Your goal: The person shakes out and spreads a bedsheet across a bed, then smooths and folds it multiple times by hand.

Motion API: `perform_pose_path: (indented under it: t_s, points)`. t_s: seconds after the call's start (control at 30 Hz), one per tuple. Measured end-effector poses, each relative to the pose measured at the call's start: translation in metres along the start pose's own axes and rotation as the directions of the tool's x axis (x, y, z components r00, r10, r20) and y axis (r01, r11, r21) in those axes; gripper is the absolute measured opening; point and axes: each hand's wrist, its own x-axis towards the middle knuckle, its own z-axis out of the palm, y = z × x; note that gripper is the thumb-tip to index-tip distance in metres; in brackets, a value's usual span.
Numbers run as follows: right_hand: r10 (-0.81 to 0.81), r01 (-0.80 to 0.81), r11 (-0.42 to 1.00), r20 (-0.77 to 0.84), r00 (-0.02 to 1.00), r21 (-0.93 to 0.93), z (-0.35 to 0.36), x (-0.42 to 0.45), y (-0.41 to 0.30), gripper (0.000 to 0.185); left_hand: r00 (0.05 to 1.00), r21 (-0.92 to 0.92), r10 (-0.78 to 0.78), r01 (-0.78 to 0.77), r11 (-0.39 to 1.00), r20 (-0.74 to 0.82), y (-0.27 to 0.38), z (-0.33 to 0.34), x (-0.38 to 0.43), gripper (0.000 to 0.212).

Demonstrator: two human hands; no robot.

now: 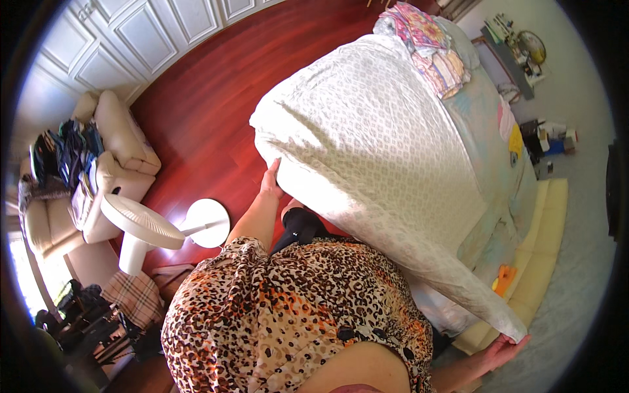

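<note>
A white patterned bed sheet or quilt cover [373, 123] is spread over much of the bed, its near edge raised and stretched between my hands. My left hand [271, 181] grips the edge at the bed's left corner, thumb on top. Far to the right, my right hand [506, 350] pinches the other corner of the cloth beside the cream headboard [545, 216]. Under the cloth, a pale green and peach bottom sheet [491, 127] shows along the right side of the bed. The cloth hides the rest of the mattress.
Folded bright bedding [422, 29] lies at the bed's far end. A small orange item [504, 279] rests by the headboard. Left of me, a white pedestal fan [142, 221] stands on the red wood floor [206, 93], near a cream sofa [125, 132] piled with clothes [69, 152].
</note>
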Motion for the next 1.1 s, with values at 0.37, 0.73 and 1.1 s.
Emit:
perform_pose_path:
  t_s: [0.37,0.73,1.1]
  points:
    - [-0.119,0.118,0.986,-0.002,0.993,-0.114,-0.061,0.036,-0.003,0.014,0.951,-0.466,0.303,-0.238,0.852,0.068,0.070,-0.005,0.045,0.058]
    - [0.011,-0.014,1.000,-0.112,0.994,-0.025,-0.126,0.014,0.032,0.026,0.863,-0.140,0.486,-0.503,0.853,-0.136,0.188,-0.007,0.064,0.041]
    - [-0.002,0.001,1.000,-0.023,1.000,-0.029,-0.184,-0.004,0.023,0.015,0.790,0.159,0.585,-0.563,0.811,-0.186,0.195,0.075,0.074,0.036]
